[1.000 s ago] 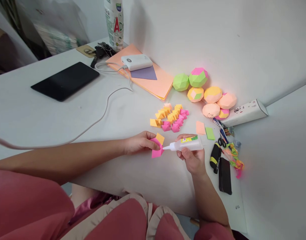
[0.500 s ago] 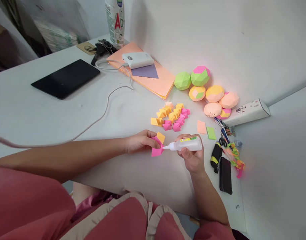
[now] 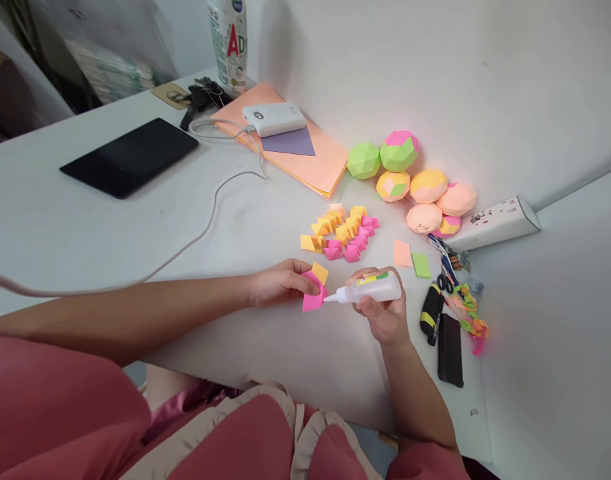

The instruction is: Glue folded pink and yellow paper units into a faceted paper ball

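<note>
on the table, the tablet lies far left, left of the paper stack, which bears the power bank. right of the stack sit the paper balls; the folded pieces lie nearer. nearer again, the left hand holds a paper piece; right of it, the right hand holds the glue bottle. farther right lies the case.

You can read "AD" on the tall bottle, its A in red. The label on your glue bottle and the worktop's dark marking are too small to read.
</note>
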A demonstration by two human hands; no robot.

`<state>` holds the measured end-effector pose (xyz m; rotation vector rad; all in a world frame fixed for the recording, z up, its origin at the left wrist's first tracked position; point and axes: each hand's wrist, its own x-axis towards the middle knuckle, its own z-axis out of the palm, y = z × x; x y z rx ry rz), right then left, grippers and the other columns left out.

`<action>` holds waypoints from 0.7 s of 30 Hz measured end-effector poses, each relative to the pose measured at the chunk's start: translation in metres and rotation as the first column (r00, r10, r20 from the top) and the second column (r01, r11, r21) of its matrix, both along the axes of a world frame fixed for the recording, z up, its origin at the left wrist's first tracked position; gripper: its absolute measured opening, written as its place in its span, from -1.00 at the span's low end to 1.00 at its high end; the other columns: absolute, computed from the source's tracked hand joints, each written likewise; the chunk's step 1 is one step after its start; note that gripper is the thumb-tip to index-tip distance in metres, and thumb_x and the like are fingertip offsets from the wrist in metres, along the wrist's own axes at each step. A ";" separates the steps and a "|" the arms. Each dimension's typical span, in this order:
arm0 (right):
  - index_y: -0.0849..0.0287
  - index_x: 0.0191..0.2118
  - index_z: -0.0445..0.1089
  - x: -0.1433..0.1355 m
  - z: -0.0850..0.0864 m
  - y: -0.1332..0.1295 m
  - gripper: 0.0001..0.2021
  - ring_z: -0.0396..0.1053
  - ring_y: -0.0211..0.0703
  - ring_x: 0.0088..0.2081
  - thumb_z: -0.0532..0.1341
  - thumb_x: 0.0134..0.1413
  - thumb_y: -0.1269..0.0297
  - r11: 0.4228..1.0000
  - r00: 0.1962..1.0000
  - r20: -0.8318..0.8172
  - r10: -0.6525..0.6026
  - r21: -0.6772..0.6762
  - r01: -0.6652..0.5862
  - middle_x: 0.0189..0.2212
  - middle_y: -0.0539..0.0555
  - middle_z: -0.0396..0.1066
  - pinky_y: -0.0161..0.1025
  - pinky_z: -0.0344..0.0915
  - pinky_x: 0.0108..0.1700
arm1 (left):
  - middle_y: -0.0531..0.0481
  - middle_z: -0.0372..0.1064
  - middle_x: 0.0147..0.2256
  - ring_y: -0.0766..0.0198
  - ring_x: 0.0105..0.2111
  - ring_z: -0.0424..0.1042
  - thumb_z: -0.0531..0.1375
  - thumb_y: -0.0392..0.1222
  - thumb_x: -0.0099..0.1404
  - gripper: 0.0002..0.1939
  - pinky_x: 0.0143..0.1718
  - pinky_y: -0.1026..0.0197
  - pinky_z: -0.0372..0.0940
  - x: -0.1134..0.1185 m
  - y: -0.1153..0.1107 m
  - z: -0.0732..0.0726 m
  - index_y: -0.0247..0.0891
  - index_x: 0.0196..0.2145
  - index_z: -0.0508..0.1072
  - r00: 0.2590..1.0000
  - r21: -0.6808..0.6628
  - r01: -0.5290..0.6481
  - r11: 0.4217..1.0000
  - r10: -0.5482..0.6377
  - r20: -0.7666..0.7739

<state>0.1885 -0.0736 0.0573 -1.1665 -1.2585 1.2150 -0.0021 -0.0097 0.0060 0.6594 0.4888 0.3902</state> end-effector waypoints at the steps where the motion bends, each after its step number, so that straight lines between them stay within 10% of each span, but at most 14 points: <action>1: 0.07 -0.32 0.27 0.000 0.000 0.000 -0.73 0.19 -0.35 -0.57 0.34 -0.13 0.18 1.000 1.000 -0.010 -0.009 -0.010 0.009 -0.34 0.02 0.39 -0.34 0.05 -0.59 | 0.03 0.35 -0.56 0.30 -0.50 0.32 0.27 -0.37 -0.08 -0.95 -0.42 0.24 0.24 0.000 0.000 0.000 -0.31 -0.60 0.45 1.000 -0.002 -0.001 1.000 0.001 -0.001; 21: 0.24 -0.40 0.46 0.004 -0.012 0.017 -0.73 0.11 -0.35 -0.56 0.15 0.10 0.13 0.966 0.976 -0.214 -0.026 -0.258 -0.030 -0.57 0.02 0.22 -0.33 0.01 -0.58 | 0.07 0.32 -0.58 0.35 -0.52 0.28 0.24 -0.39 -0.02 -0.95 -0.44 0.28 0.18 0.000 0.002 -0.004 -0.32 -0.58 0.45 0.996 0.041 0.048 0.998 -0.051 0.076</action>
